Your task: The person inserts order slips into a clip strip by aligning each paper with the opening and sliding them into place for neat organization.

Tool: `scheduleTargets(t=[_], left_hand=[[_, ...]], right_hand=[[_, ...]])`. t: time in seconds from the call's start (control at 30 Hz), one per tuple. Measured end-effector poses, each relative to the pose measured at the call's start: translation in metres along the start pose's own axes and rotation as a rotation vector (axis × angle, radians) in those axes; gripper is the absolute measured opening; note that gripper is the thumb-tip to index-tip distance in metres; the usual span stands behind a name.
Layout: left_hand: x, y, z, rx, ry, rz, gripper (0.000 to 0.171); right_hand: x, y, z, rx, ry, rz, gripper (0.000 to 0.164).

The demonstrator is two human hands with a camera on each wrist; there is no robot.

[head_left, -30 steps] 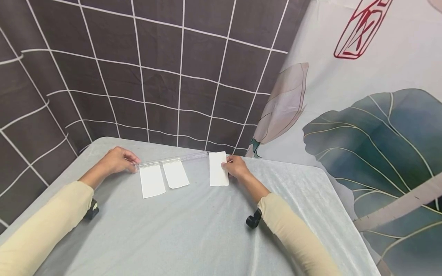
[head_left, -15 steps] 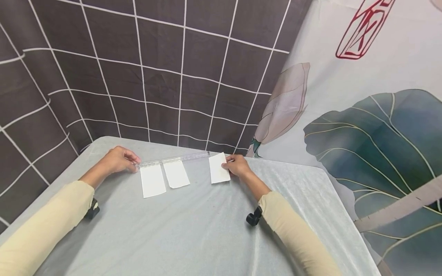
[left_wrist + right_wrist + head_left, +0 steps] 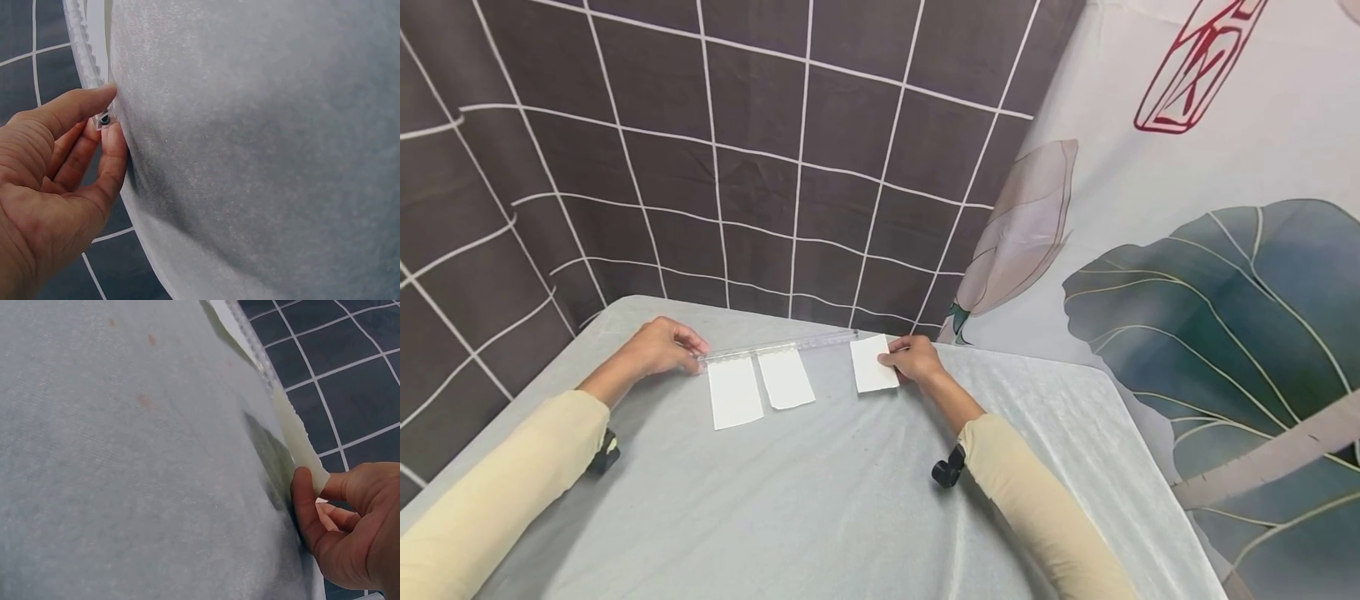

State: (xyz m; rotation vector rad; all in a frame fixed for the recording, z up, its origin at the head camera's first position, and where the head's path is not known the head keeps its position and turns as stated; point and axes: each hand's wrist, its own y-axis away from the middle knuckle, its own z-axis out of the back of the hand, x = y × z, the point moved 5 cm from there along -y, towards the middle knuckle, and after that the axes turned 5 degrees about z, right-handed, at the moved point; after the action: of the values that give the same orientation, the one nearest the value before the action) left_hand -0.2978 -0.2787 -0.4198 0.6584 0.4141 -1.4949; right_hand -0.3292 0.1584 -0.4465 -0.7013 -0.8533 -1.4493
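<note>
My left hand pinches the left end of a long clear plastic strip near the table's far edge. In the left wrist view, the strip has a toothed side, and its end sits between thumb and fingers. Two white paper pieces, one on the left and a smaller one beside it, lie with their top edges along the strip. My right hand pinches the right edge of a third white paper piece, tilted at the strip's right end. That paper shows a ragged edge in the right wrist view.
A pale grey velvety cloth covers the table. Behind its far edge hangs a dark curtain with a white grid. To the right is a white curtain with a large leaf print. A black wrist camera hangs below the right sleeve.
The paper in my right hand has tilted, its lower edge rising and its outline looking shorter. My left hand, the strip and the other two papers stay put.
</note>
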Motion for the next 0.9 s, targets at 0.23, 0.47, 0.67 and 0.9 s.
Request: scheduleTargets(t=[0.23, 0.47, 0.67, 0.9], left_hand=[[0.001, -0.002, -0.001, 0.004, -0.002, 0.004, 0.039], [0.001, -0.003, -0.002, 0.003, 0.0, 0.002, 0.04], [0.003, -0.004, -0.002, 0.008, 0.001, 0.0, 0.039], [0.003, -0.004, -0.002, 0.003, 0.001, 0.004, 0.039]], right_hand=[[-0.003, -0.004, 0.001, 0.0, -0.01, -0.009, 0.033], [-0.003, -0.01, -0.002, -0.017, -0.007, -0.005, 0.032], [0.0, -0.011, -0.004, -0.031, -0.032, -0.004, 0.032], [0.004, -0.013, -0.005, -0.047, -0.028, 0.0, 0.031]])
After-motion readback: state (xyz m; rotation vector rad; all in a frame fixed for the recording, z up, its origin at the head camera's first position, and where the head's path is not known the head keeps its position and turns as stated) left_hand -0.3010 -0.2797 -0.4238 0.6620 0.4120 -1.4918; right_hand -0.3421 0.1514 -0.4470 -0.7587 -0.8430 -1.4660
